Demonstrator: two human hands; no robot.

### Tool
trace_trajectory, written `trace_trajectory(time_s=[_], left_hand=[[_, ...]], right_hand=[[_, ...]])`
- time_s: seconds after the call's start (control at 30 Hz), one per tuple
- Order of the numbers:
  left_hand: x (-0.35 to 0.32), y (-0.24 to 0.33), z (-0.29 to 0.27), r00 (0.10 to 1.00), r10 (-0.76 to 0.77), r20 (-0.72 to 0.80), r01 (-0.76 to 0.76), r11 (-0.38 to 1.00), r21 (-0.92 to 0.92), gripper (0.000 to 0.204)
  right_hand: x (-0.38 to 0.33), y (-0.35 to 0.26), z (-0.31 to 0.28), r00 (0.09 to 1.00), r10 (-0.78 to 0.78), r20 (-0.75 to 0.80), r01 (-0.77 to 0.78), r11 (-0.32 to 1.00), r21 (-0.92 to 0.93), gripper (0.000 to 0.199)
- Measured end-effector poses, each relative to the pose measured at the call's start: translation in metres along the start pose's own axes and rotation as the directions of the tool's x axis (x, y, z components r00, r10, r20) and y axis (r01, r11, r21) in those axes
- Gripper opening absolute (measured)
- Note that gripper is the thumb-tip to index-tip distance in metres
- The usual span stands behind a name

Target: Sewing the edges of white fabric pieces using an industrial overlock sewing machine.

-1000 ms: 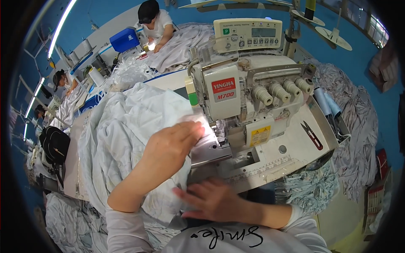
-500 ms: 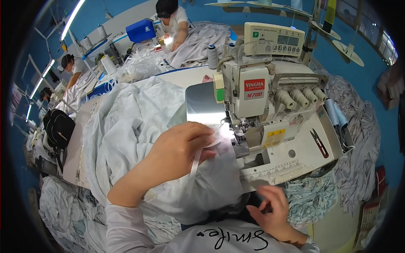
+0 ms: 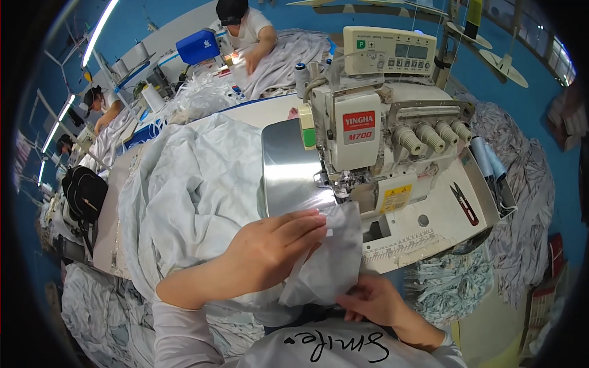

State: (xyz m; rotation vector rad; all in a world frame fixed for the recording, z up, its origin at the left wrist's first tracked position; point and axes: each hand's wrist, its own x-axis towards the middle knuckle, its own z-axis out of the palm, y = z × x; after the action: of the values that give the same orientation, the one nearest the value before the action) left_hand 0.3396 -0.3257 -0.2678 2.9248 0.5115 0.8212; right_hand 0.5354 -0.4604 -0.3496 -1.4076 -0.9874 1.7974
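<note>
My left hand (image 3: 270,248) lies flat with its fingers stretched out on a pale grey fabric piece (image 3: 334,257), fingertips close to the needle area of the white sewing machine (image 3: 368,141). My right hand (image 3: 374,300) grips the lower edge of the same fabric piece near my body. The fabric runs up toward the presser foot (image 3: 343,181). A shiny metal plate (image 3: 291,168) lies just left of the machine head.
A big heap of white cloth (image 3: 184,190) covers the table to the left. Small red-handled snips (image 3: 464,203) lie on the machine table at right. Grey fabric piles (image 3: 521,202) hang at the right. Other people sew at tables behind. A black bag (image 3: 86,193) sits far left.
My left hand has slid down and toward me along the fabric, away from the needle. My right hand came up from the lap and took the fabric's lower edge.
</note>
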Motion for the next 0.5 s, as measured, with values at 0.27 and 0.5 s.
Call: trace_trajectory(time_s=[0.27, 0.5], left_hand=[[0.014, -0.004, 0.013, 0.999, -0.01, -0.045, 0.011, 1.0, 0.014, 0.033], [0.014, -0.002, 0.014, 0.998, -0.028, -0.051, 0.03, 0.999, 0.031, 0.032]], right_hand=[[0.029, -0.021, -0.002, 0.945, -0.244, -0.216, 0.295, 0.923, 0.248, 0.015], [0.03, -0.019, -0.005, 0.929, -0.274, -0.248, 0.328, 0.921, 0.21, 0.016]])
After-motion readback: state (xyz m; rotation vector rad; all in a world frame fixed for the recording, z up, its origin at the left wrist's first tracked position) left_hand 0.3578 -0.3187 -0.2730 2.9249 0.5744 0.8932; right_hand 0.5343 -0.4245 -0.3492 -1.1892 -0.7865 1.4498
